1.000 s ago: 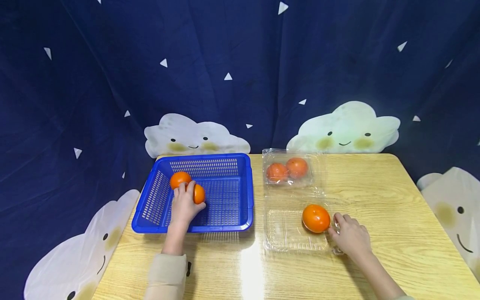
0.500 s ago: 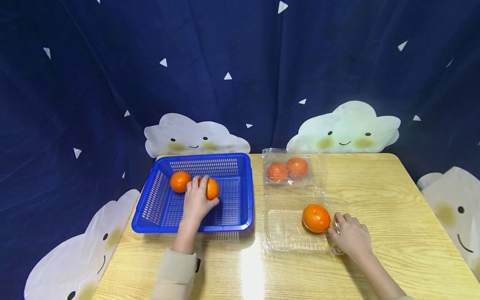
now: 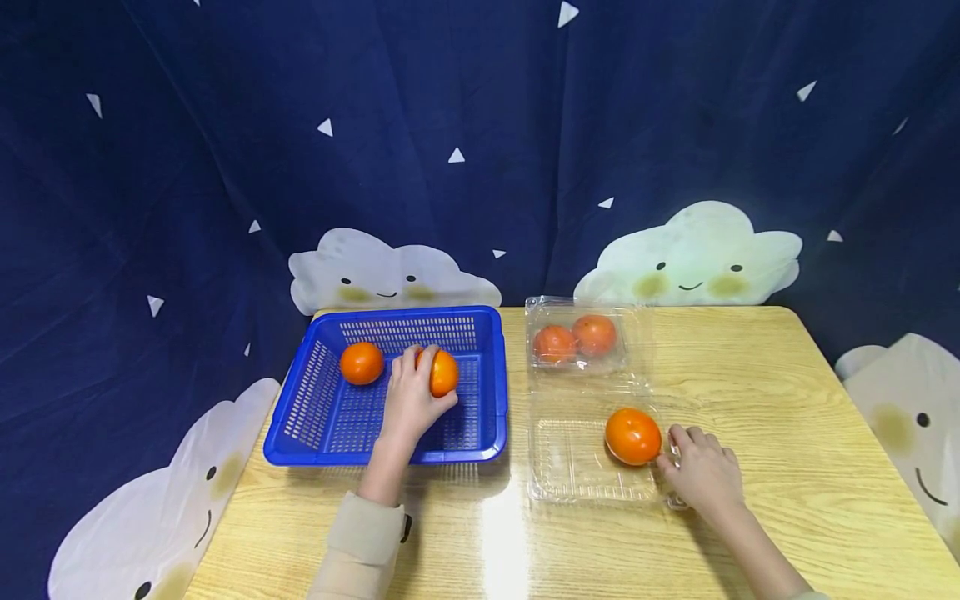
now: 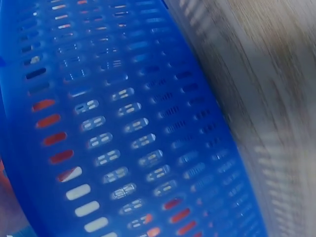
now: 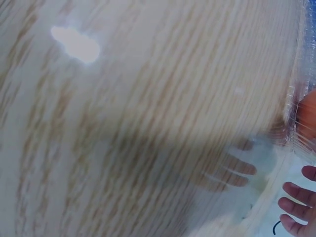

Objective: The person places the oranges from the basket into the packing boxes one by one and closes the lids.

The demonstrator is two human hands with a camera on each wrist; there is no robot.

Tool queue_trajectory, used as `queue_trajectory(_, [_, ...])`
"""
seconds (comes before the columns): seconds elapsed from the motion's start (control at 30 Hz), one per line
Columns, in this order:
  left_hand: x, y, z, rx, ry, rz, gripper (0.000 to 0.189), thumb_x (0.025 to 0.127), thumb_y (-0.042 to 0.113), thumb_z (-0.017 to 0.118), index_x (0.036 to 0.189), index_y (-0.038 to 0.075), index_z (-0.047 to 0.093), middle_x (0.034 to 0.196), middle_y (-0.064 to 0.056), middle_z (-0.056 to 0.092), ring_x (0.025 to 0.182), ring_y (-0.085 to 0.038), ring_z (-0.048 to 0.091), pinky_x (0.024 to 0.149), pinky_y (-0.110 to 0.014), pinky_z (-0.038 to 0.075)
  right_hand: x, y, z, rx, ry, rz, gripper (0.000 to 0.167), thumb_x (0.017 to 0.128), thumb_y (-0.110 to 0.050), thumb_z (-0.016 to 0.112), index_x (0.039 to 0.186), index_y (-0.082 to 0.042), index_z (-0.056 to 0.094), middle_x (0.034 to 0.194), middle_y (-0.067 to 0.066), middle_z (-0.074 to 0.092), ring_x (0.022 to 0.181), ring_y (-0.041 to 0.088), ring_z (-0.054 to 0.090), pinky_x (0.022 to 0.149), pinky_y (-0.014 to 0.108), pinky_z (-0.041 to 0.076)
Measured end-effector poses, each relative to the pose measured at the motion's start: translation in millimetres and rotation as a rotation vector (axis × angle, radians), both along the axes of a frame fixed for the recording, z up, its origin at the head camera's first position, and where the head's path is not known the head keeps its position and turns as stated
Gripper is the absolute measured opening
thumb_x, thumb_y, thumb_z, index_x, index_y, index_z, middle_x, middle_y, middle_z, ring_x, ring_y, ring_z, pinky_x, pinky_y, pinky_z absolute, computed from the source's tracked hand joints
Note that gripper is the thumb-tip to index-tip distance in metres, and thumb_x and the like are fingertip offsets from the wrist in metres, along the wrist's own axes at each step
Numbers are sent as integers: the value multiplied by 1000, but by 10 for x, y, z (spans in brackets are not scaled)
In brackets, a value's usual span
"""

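In the head view my left hand (image 3: 412, 398) grips a round, glossy orange fruit (image 3: 444, 372) inside the blue plastic basket (image 3: 492, 392). Its fingers wrap over the near and left side of the fruit and cover part of it. Another orange fruit (image 3: 362, 363) sits at the basket's left. My right hand (image 3: 703, 472) holds the right edge of the clear plastic container (image 3: 566, 467), thumb close beside a third orange fruit (image 3: 633, 437) on it. The left wrist view is filled by the basket's slotted wall (image 4: 108, 123). In the right wrist view several fingers (image 5: 298, 207) show at the lower right.
Two orange-red fruits (image 3: 596, 335) show through clear plastic (image 3: 637, 367) behind the near part of the container. Everything stands on a wooden table (image 3: 757, 375), with a dark blue curtain (image 3: 450, 83) along its back edge.
My left hand has moved to the right within the basket, carrying the fruit away from the other one. My right hand and the clear container have stayed in place.
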State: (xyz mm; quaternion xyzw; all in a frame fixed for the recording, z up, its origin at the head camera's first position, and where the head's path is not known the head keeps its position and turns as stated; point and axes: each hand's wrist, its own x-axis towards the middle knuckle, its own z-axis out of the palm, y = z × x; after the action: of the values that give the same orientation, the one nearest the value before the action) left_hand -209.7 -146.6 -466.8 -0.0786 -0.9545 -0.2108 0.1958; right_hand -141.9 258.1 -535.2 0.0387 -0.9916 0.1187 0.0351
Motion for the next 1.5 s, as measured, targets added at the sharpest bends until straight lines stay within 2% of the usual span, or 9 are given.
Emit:
queue_trajectory(0.67, [32, 378, 60, 55, 96, -115, 63, 64, 30, 74, 119, 11, 51, 118, -14, 45, 104, -34, 44, 83, -46, 45, 0, -2, 11, -13, -2, 2, 35, 81, -31, 59, 104, -5, 53, 108, 24, 52, 96, 43, 49, 74, 58, 37])
queue_trajectory(1.3, [130, 782, 44, 80, 112, -216, 63, 63, 32, 72, 119, 13, 51, 120, -12, 45, 107, -29, 44, 84, -40, 47, -4, 1, 12, -12, -6, 4, 36, 81, -30, 59, 105, -4, 52, 110, 25, 51, 98, 44, 48, 75, 60, 37])
queue_trajectory(1.5, [157, 890, 49, 90, 113, -248, 63, 62, 32, 72, 118, 14, 51, 119, -11, 45, 104, -28, 44, 78, -39, 49, 0, -4, 20, -14, -13, 2, 36, 81, -30, 58, 106, -4, 52, 110, 25, 51, 98, 44, 48, 77, 62, 35])
